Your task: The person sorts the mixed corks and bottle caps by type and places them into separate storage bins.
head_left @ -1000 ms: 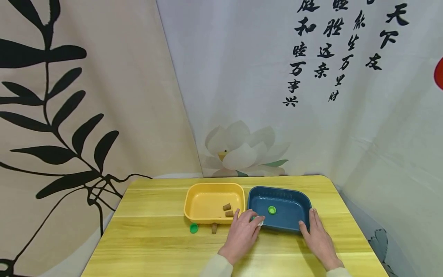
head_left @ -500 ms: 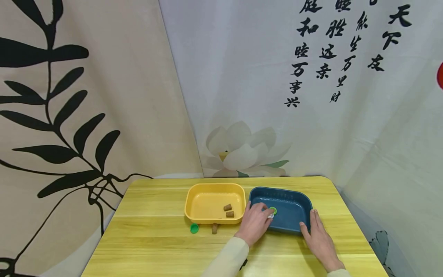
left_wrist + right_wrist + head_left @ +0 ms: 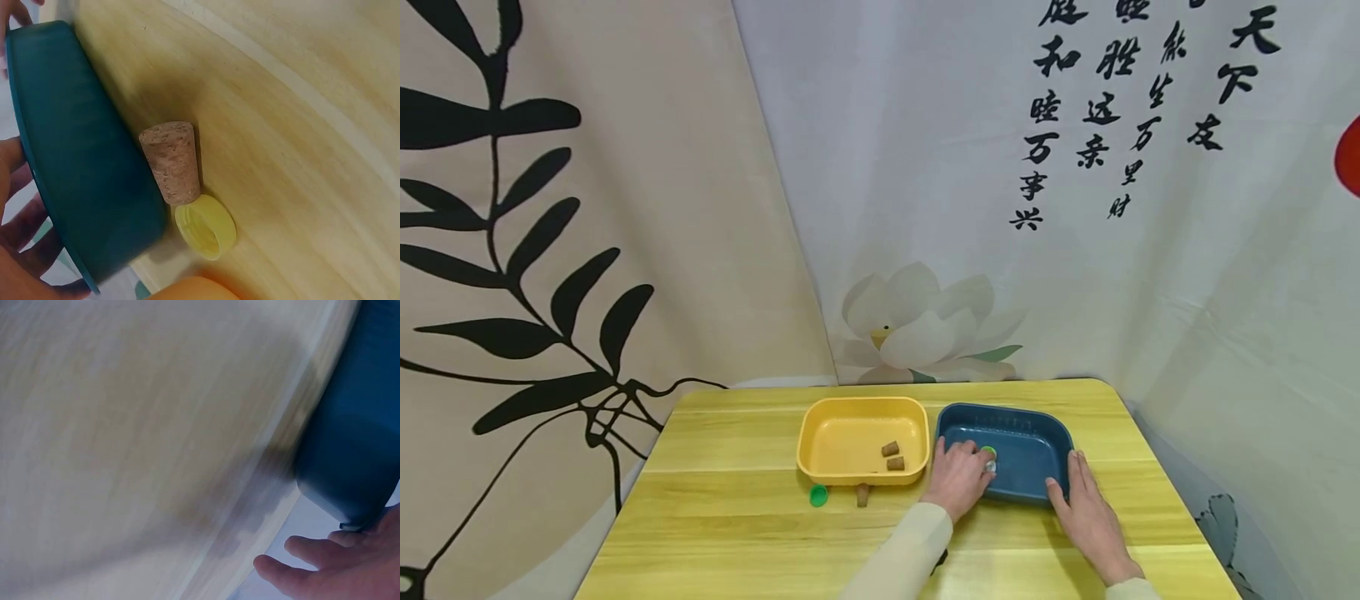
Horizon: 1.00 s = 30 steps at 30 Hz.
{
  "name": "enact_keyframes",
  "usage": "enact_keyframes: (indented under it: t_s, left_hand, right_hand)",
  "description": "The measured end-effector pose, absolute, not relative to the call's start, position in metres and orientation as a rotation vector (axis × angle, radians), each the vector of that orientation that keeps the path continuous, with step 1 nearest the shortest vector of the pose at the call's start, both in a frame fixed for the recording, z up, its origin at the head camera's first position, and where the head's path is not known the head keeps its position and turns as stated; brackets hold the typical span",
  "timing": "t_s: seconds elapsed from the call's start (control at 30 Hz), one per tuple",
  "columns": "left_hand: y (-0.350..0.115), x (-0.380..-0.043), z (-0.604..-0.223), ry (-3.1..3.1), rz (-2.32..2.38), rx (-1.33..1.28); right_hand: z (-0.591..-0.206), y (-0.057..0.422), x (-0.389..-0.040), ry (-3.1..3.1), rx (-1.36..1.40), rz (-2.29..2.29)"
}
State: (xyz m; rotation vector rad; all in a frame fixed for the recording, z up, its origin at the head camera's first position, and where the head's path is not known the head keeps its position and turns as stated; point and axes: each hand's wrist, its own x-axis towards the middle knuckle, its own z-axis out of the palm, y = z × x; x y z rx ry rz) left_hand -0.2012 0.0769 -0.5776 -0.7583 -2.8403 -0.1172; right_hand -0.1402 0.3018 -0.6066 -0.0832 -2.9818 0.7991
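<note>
- Left hand [image 3: 958, 479] moves from the near-left corner of the blue tray [image 3: 1026, 458] to further inside it over the last second; the small whitish piece [image 3: 991, 467] at its fingertips travels along.
- Right hand [image 3: 1090, 521] stays put against the tray's right side.
- Meaning, my read: work now centres on the green cap [image 3: 988, 452] inside the blue tray, just beyond the left fingertips. Contact with it can't be confirmed.
- Left grip: narrow, fingers bent, looks pinched on the whitish piece. Too small to identify; fingertips partly hidden.
- Left pose: reaching over the near rim, palm down, forearm coming in from the near side.
- Right grip: wide, fingers straight, holding nothing; hand laid along the rim, thumb at the near corner. Probably steadying the tray.
- Below the left wrist, beside the tray's outer wall: one cork [image 3: 172, 162], narrow end meeting a yellow cap [image 3: 209, 228]. Head view hides both.
- Left of the left hand: yellow tray [image 3: 842, 450] with two cork pieces [image 3: 890, 448] inside; loose cork [image 3: 862, 496] and second green cap [image 3: 818, 496] on the table [image 3: 722, 517] at its near side.
</note>
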Motion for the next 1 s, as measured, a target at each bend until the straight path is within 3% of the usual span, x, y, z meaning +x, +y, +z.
enact_keyframes:
  t_s: [0.43,1.0]
  left_hand:
    - [0.058,-0.187,-0.581,-2.694,-0.275,-0.801]
    - [-0.001,-0.154,-0.574,-2.703,-0.339,-0.733]
  right_hand:
    - [-0.605,0.301,-0.141,-2.987,-0.089,0.791]
    - [-0.605,0.301,-0.139,-3.023,-0.098,0.829]
